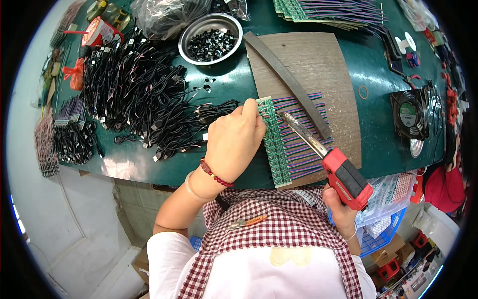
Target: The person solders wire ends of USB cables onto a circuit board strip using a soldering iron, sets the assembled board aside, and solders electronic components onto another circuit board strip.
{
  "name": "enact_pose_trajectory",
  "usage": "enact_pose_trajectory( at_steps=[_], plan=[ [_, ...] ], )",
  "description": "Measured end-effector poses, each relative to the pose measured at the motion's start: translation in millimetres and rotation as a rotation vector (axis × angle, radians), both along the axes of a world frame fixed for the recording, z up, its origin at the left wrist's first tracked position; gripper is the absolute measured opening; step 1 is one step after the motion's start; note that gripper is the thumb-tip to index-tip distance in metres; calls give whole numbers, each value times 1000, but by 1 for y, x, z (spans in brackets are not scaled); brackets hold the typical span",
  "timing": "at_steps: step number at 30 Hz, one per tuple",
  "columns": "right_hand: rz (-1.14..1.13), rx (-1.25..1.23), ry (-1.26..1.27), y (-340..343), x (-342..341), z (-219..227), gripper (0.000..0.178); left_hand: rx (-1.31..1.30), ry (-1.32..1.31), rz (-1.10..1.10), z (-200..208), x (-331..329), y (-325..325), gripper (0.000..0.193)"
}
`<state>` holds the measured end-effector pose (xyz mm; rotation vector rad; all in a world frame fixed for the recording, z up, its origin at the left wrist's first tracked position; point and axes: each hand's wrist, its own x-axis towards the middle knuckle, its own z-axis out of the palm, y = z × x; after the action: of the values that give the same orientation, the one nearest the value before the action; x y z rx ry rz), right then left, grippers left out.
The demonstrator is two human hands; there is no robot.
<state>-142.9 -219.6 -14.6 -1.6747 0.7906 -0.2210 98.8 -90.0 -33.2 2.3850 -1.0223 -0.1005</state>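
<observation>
My right hand grips a red and black soldering gun. Its metal tip reaches up and left to the green circuit board strip, near the strip's upper end. Rows of striped purple, blue and black wires run rightward from the strip. At the strip's upper left edge my left hand is closed in a pinch. What its fingertips hold is hidden, though black cables lead up to it from the left. A metal bar lies diagonally across the wires and the wooden board beneath.
To the left spreads a large heap of black cables. A metal bowl of small black parts stands behind it, with a few loose parts nearby. More wired strips lie at the back. On the right stands a small fan.
</observation>
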Motion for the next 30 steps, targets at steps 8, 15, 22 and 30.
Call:
enact_pose_trajectory(
  at_steps=[8, 15, 22, 30],
  plan=[
    [20, 24, 42, 3, -5, -2, 24, -3, -50, -43, 2, 3, -3, 9],
    [58, -11, 31, 5, 2, 4, 22, 8, -51, -45, 3, 4, -3, 9],
    [77, -18, 71, 7, 0, 0, 24, 33, -60, -66, 4, 4, -4, 10],
    [102, -200, -13, 5, -9, -11, 28, 50, -92, -72, 7, 3, -5, 8]
  ],
)
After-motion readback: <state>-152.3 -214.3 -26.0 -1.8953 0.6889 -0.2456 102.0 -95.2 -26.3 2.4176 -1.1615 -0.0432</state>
